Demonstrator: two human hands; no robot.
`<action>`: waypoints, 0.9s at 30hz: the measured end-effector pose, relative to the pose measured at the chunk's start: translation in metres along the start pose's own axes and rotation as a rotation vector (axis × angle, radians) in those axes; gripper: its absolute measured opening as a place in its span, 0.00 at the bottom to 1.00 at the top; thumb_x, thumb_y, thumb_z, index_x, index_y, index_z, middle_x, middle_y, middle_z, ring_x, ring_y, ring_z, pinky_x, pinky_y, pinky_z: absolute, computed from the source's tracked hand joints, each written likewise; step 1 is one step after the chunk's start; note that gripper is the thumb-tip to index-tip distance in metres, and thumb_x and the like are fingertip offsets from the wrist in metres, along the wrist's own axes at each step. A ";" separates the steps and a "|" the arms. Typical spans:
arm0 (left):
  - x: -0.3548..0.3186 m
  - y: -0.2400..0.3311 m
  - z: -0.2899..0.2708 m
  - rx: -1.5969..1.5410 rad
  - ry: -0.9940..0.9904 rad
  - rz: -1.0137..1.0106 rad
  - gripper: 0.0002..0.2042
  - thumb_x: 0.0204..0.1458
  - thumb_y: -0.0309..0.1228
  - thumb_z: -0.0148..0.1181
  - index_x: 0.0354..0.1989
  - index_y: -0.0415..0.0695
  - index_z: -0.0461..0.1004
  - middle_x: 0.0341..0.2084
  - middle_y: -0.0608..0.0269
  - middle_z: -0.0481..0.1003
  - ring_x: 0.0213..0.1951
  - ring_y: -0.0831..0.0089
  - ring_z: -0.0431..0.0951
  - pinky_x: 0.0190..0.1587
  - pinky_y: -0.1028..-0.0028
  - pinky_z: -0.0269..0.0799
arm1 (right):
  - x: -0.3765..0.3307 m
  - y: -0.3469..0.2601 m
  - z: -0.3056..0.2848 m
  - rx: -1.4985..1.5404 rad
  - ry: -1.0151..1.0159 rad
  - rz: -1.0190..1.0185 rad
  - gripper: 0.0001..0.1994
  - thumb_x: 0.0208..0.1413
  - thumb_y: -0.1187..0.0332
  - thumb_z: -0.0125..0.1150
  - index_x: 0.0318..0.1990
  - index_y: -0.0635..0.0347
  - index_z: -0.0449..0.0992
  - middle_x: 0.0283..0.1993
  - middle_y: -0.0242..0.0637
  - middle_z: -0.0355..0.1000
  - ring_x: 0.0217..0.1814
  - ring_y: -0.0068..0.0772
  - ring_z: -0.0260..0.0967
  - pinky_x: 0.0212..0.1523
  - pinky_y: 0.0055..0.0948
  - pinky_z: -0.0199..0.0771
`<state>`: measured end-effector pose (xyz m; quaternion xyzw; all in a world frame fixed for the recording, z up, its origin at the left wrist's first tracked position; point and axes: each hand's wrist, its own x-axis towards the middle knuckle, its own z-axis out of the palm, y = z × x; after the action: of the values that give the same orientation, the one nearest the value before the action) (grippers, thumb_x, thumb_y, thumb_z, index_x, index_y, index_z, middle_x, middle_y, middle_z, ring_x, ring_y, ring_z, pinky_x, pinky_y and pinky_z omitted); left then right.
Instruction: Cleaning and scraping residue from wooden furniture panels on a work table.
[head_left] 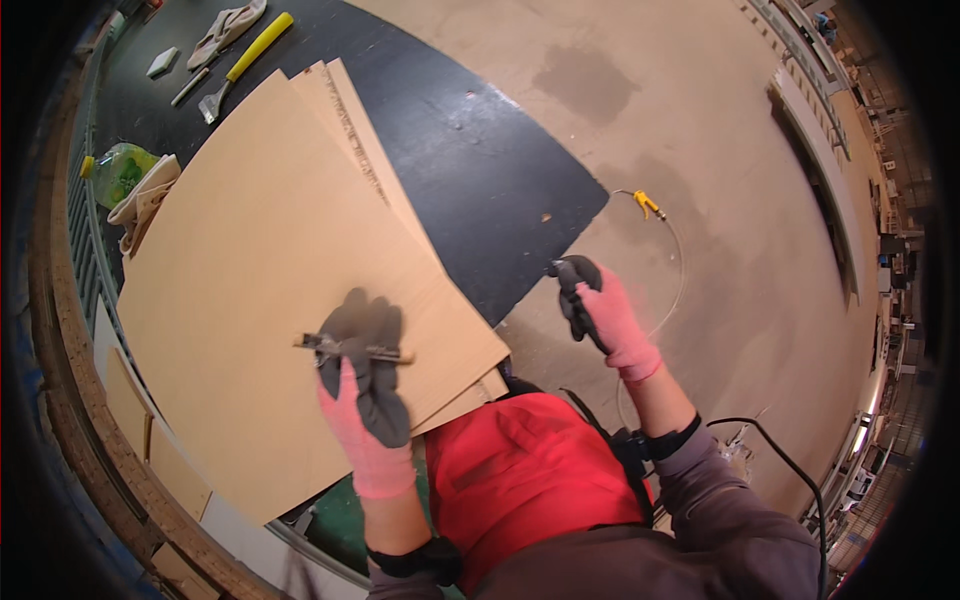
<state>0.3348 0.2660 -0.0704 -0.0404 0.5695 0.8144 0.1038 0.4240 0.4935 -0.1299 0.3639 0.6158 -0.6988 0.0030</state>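
Note:
My left hand, in a pink glove with dark grey coating, is over the large pale wooden panel. A thin dark metallic bar-like tool lies crosswise in this hand under the thumb; blur hides its exact kind. Off to the right, beyond the table corner and above the floor, my right hand wears a matching glove. Its fingers are curled closed, and a small dark tip pokes out beside the index finger; what it belongs to is hidden. Beneath the top panel, further panels fan out, one with a rough edge.
On the black table are a yellow-handled scraper, a thin stick, a white block and cloths. A green-yellow bottle stands at the left edge. A yellow air gun with its hose hangs by the right corner.

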 end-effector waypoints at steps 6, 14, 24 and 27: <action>-0.051 0.013 0.006 -0.095 -0.062 -0.194 0.22 0.53 0.29 0.48 0.55 0.33 0.55 0.51 0.48 0.62 0.38 0.74 0.68 0.41 0.78 0.66 | -0.005 0.020 -0.018 0.194 -0.165 0.011 0.19 0.57 0.58 0.47 0.49 0.63 0.65 0.17 0.27 0.60 0.13 0.16 0.55 0.12 0.17 0.55; -0.108 -0.011 0.021 0.020 -0.220 -0.621 0.21 0.50 0.31 0.46 0.51 0.31 0.61 0.30 0.54 0.72 0.25 0.76 0.70 0.27 0.79 0.66 | 0.015 0.001 -0.008 0.141 -0.108 0.053 0.15 0.56 0.69 0.41 0.49 0.61 0.66 0.19 0.32 0.63 0.13 0.19 0.57 0.13 0.19 0.58; -0.100 -0.015 0.014 0.084 -0.192 -0.539 0.16 0.48 0.24 0.44 0.46 0.29 0.66 0.29 0.54 0.74 0.25 0.75 0.72 0.29 0.78 0.68 | -0.020 0.010 -0.016 0.180 -0.228 0.091 0.19 0.57 0.56 0.48 0.44 0.66 0.69 0.20 0.32 0.65 0.15 0.19 0.59 0.14 0.16 0.58; -0.102 -0.017 0.013 0.053 -0.238 -0.502 0.16 0.49 0.24 0.45 0.45 0.29 0.66 0.29 0.54 0.74 0.25 0.75 0.72 0.28 0.78 0.68 | -0.017 0.016 0.006 0.352 -0.301 -0.087 0.23 0.55 0.55 0.49 0.49 0.65 0.64 0.27 0.38 0.70 0.18 0.21 0.65 0.16 0.18 0.61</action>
<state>0.4385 0.2713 -0.0624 -0.0815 0.5463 0.7471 0.3697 0.4405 0.4766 -0.1355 0.2238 0.4921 -0.8413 0.0011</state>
